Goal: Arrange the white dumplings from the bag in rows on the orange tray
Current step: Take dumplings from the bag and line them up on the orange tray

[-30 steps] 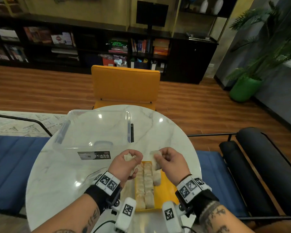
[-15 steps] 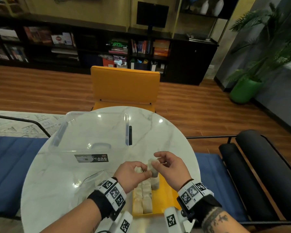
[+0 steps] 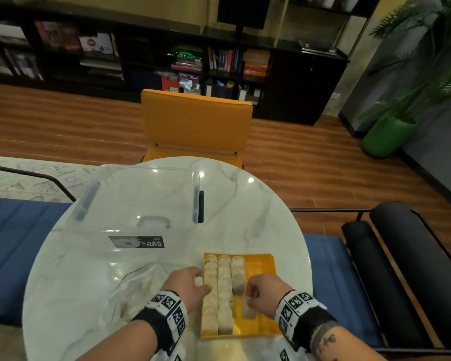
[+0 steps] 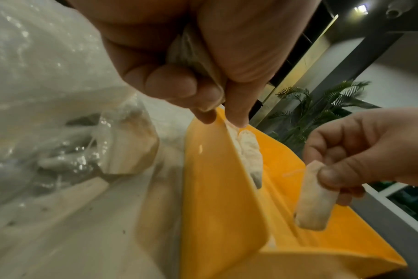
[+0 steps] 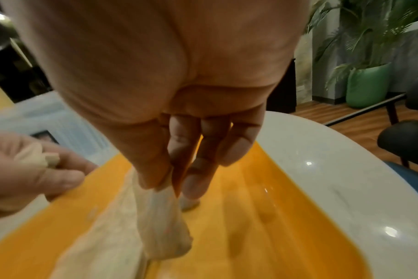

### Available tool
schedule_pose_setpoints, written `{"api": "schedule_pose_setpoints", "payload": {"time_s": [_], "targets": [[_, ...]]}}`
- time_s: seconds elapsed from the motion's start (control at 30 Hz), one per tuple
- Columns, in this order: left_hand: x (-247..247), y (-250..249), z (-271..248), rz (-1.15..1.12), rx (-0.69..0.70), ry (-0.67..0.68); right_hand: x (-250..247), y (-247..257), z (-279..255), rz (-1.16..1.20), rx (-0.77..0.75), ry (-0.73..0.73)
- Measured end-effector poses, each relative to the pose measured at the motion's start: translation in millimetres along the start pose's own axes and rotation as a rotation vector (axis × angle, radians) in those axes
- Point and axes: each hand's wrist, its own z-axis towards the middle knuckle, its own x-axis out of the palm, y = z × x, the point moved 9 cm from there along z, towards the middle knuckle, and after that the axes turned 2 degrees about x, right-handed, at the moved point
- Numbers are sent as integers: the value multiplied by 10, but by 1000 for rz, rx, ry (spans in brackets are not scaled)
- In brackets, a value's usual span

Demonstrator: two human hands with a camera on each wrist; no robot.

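Observation:
The orange tray lies near the table's front edge with rows of white dumplings along its left side. My right hand pinches one dumpling and holds it upright on the tray floor at the near end of the third row; the same dumpling hangs from my fingertips in the right wrist view. My left hand grips another dumpling at the tray's left rim. The clear plastic bag with more dumplings lies left of the tray.
A clear lidded storage box with a black label stands at the back left of the round marble table. An orange chair faces the far edge. A black-framed seat stands at the right.
Both hands came down from above the tray. My right hand carried its dumpling to the third row's near end, and my left hand moved to the tray's left rim.

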Motion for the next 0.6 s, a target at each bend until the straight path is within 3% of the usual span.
{"api": "schedule_pose_setpoints", "payload": {"time_s": [0.1,0.33,0.6], "targets": [[53,-20,20,19,22,17,186,-68,118,-35,27,65],[66,10,34,-14,3,27,80,-141,450,70,144,-43],[59,23,18,-35,-15,34,14,-170,612,91,179,-79]]}}
